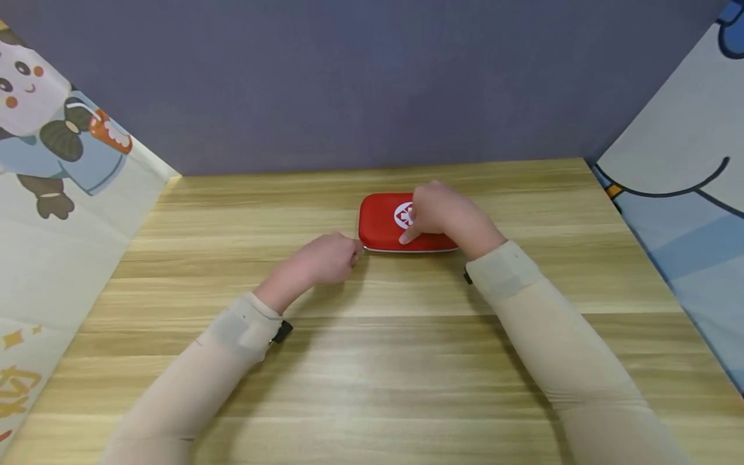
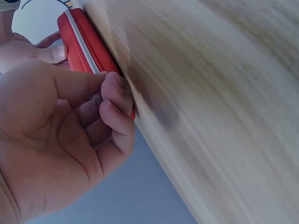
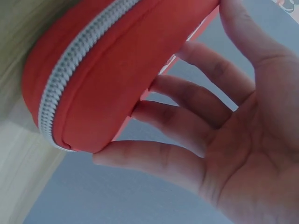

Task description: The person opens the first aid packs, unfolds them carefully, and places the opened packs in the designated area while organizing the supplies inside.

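A red zippered first-aid case (image 1: 378, 223) with a white round emblem lies flat on the wooden table, its zipper side facing me. At its front left corner, my left hand (image 1: 331, 258) pinches the end of the zipper between thumb and curled index finger; the fingers hide the pull itself. My right hand (image 1: 444, 213) presses on the top of the case from the right, thumb towards the front edge. In the right wrist view, the spread fingertips touch the red top above the silver zipper (image 3: 60, 74). The zipper (image 2: 81, 39) looks closed along the visible front.
The wooden table (image 1: 372, 374) runs back to a dark grey-blue wall (image 1: 372, 84). Cartoon-printed panels stand on the left (image 1: 64, 258) and right (image 1: 686, 155). A small black device (image 1: 282, 332) is strapped at the left wrist.
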Demonstrator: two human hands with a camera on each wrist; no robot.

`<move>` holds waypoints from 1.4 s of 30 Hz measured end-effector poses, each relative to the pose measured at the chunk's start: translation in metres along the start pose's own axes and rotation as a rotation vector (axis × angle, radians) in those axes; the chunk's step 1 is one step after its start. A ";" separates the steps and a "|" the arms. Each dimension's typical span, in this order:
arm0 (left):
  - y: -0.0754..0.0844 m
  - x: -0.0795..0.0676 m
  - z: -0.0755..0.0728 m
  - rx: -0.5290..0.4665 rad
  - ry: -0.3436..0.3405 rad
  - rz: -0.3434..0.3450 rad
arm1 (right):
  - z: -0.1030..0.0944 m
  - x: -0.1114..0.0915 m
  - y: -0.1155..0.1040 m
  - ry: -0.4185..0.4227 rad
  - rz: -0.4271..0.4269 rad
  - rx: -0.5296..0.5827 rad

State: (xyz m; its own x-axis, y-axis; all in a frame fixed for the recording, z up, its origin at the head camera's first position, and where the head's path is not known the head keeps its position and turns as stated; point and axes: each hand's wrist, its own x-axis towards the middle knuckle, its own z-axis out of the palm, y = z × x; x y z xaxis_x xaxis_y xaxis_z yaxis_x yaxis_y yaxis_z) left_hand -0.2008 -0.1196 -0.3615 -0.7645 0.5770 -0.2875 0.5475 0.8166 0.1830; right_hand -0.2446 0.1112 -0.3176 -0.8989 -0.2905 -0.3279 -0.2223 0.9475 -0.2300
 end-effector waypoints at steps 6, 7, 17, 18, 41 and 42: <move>0.005 -0.001 0.000 -0.013 0.005 -0.032 | 0.004 -0.001 0.003 0.036 -0.028 -0.013; 0.005 -0.001 0.001 -0.015 0.005 -0.040 | 0.004 -0.002 0.003 0.042 -0.032 -0.016; 0.006 0.002 0.004 -0.093 -0.006 -0.072 | 0.007 -0.008 0.001 0.067 -0.006 -0.047; 0.006 0.002 0.004 -0.097 -0.005 -0.070 | 0.007 -0.008 0.000 0.066 0.001 -0.041; 0.038 0.017 0.013 -0.062 0.010 -0.016 | 0.008 -0.011 -0.014 0.054 0.037 -0.100; 0.040 0.017 0.013 -0.056 0.012 -0.022 | 0.008 -0.012 -0.016 0.053 0.043 -0.104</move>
State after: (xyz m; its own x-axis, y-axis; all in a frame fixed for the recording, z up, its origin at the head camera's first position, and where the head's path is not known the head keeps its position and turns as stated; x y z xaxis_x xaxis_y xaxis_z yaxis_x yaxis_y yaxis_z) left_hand -0.1875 -0.0778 -0.3712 -0.7806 0.5586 -0.2805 0.5105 0.8287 0.2295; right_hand -0.2276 0.0988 -0.3175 -0.9267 -0.2442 -0.2855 -0.2183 0.9685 -0.1198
